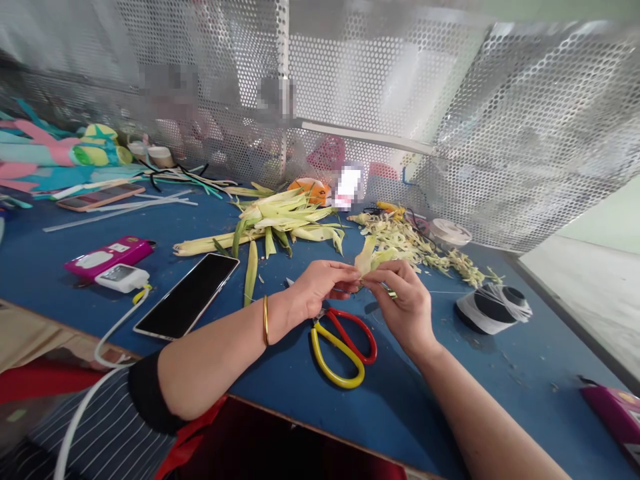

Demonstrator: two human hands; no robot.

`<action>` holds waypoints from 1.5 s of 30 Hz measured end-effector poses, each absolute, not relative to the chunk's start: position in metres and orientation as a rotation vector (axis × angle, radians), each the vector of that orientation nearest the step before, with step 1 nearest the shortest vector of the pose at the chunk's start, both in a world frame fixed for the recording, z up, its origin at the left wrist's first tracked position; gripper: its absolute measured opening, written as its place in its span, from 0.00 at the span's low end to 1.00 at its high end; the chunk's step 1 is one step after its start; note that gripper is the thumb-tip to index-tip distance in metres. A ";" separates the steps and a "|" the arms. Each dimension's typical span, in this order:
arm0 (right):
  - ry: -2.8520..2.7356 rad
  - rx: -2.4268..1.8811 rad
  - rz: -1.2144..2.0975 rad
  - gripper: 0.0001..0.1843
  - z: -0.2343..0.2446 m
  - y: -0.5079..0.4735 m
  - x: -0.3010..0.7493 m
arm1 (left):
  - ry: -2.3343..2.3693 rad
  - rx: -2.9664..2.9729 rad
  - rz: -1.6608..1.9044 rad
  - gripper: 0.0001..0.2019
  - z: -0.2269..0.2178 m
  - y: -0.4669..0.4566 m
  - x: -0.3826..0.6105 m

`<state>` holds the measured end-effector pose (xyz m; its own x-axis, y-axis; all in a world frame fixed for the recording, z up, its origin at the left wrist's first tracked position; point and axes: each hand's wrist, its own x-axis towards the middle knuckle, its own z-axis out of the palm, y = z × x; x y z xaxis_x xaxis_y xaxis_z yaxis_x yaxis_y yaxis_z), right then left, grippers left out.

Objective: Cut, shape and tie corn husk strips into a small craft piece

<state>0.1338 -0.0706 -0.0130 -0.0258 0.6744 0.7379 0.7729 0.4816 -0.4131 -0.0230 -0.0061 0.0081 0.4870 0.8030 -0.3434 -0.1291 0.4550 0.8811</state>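
Between my two hands is a pale yellow-green corn husk piece, pinched at its lower end. My left hand, with a gold bangle at the wrist, closes thumb and fingers on it from the left. From the right, my right hand pinches the same end. A thin white thread runs from my right hand to a spool of thread. Below the hands lie scissors with one red and one yellow handle, blades partly hidden under my left hand. Behind is a pile of corn husks.
A black-screened phone, a purple box and a white device with a cable lie left on the blue table. Curled husk strips and a tape roll sit back right. A perforated metal screen stands behind.
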 end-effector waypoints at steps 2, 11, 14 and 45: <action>-1.762 -1.264 -0.139 0.08 -0.015 -0.070 0.135 | 0.862 0.891 0.641 0.04 0.008 -0.006 -0.024; -1.866 -1.272 -0.290 0.09 -0.015 -0.070 0.136 | 0.845 0.690 0.533 0.05 0.004 -0.002 -0.023; -1.899 -1.250 -0.397 0.08 -0.014 -0.070 0.136 | 0.826 0.650 0.506 0.06 0.002 -0.001 -0.023; -1.358 -1.428 0.413 0.05 -0.010 -0.070 0.126 | 0.772 1.189 0.691 0.08 0.004 -0.009 -0.021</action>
